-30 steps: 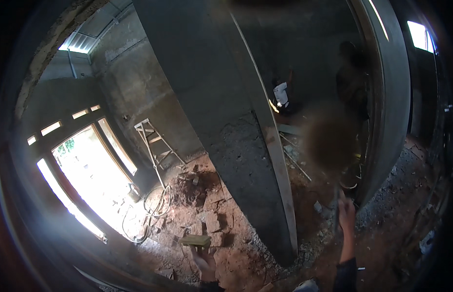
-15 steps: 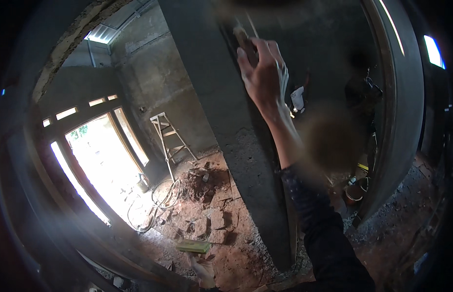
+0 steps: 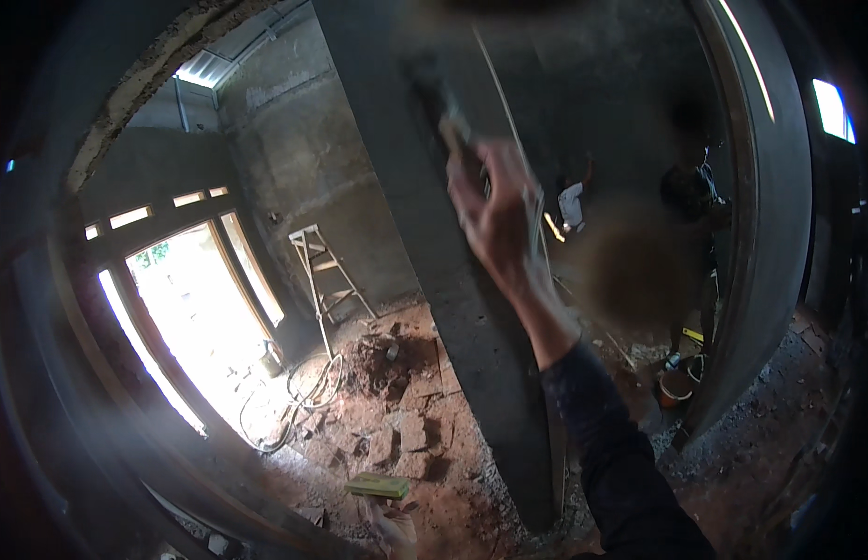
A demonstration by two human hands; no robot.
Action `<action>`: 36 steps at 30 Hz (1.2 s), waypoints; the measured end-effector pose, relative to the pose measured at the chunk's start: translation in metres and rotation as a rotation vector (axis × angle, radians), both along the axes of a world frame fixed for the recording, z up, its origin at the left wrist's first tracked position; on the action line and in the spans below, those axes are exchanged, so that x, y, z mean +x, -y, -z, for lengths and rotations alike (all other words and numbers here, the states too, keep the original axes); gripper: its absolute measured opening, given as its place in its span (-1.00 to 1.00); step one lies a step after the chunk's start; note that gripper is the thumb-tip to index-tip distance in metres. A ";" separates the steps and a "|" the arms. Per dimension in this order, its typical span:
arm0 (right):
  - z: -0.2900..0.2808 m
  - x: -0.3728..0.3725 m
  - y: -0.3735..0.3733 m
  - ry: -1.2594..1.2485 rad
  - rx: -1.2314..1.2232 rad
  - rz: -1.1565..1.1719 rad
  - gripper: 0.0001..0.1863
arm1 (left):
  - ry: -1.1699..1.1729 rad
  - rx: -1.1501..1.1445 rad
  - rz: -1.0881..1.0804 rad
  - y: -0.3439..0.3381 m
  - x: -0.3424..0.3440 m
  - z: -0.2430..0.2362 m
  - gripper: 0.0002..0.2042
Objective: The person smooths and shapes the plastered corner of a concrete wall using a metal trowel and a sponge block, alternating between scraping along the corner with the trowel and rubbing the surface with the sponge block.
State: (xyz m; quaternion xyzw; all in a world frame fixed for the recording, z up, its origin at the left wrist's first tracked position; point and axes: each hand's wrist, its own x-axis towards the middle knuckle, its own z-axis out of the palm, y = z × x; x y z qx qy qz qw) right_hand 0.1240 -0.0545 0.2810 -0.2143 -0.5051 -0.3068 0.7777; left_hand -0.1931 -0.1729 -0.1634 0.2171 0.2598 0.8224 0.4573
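"Against the smooth, dark grey face of the pillar (image 3: pixel 452 271), what is the right hand (image 3: pixel 499 210) gripping?"

"A short tool (image 3: pixel 455 133) with a brownish, stubby handle; motion blurs it. Thumb and fingers are bent around it, pinching it. Whether its tip touches the surface, I can't tell."

"And the left hand (image 3: pixel 395 532)?"

"Low down, beneath a flat, rectangular, yellow-green block (image 3: pixel 378 485). The block lies level above the palm, a finger or two jutting out below its edge. How tightly they close, I can't tell."

"What textures lie around that?"

"Rough, squarish brick-like chunks (image 3: pixel 413 434) on reddish, crumbly ground, with a mound of dark soil (image 3: pixel 373 364) behind. Beside it, a thin hose (image 3: pixel 308 387) loops in loose coils, and a narrow stepladder (image 3: pixel 324 271) stands by the blotchy, bare wall (image 3: pixel 312 159)."

"Right of the pillar?"

"A rounded orange bucket (image 3: pixel 674 392), near a co-worker in dark clothes (image 3: pixel 690 191)."
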 end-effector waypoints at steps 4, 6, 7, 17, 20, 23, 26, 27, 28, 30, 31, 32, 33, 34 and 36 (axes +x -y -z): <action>-0.118 0.047 -0.007 -0.139 0.029 0.247 -0.70 | 0.045 -0.023 0.062 -0.006 0.021 -0.007 -0.50; -0.138 0.043 -0.009 -0.150 -0.030 0.219 -0.70 | 0.033 -0.042 0.049 -0.006 0.017 -0.002 -0.50; -0.143 0.039 -0.010 -0.163 -0.099 0.192 -0.69 | 0.025 -0.045 0.042 -0.008 0.014 0.001 -0.50; -0.144 0.035 -0.018 -0.053 0.230 0.174 -0.76 | 0.033 -0.051 0.016 -0.018 0.013 -0.005 -0.50; -0.240 0.044 -0.036 -0.192 0.187 0.251 -0.58 | 0.035 -0.054 -0.006 -0.012 0.012 -0.016 -0.50; -0.285 0.046 -0.038 -0.092 -0.134 0.038 -0.65 | 0.040 -0.059 -0.016 -0.011 0.009 -0.016 -0.49; -0.314 0.117 -0.080 0.243 0.262 1.007 -0.74 | 0.058 -0.064 0.124 -0.039 0.037 -0.011 -0.49; -0.278 0.069 -0.086 0.151 0.104 0.632 -0.72 | 0.049 -0.074 0.039 -0.033 0.021 -0.015 -0.49; -0.220 0.017 -0.064 0.066 -0.047 0.264 -0.69 | 0.047 -0.074 -0.039 -0.023 0.005 -0.017 -0.49; -0.151 0.011 -0.039 0.156 -0.009 0.222 -0.68 | 0.042 -0.051 -0.037 -0.022 0.008 -0.016 -0.49; -0.124 0.011 -0.026 0.159 -0.014 0.237 -0.68 | 0.046 -0.048 -0.026 -0.023 0.011 -0.015 -0.49; -0.104 0.003 -0.018 0.171 -0.009 0.125 -0.67 | 0.047 -0.052 -0.033 -0.022 0.010 -0.018 -0.49; -0.099 -0.001 -0.016 0.183 0.007 0.016 -0.66 | 0.052 -0.047 -0.038 -0.022 0.009 -0.019 -0.49; -0.116 0.011 -0.018 0.186 0.014 0.039 -0.66 | 0.050 -0.045 -0.019 -0.026 0.015 -0.019 -0.49; -0.185 0.032 -0.033 0.028 0.195 0.268 -0.67 | 0.054 -0.051 -0.001 -0.026 0.020 -0.022 -0.49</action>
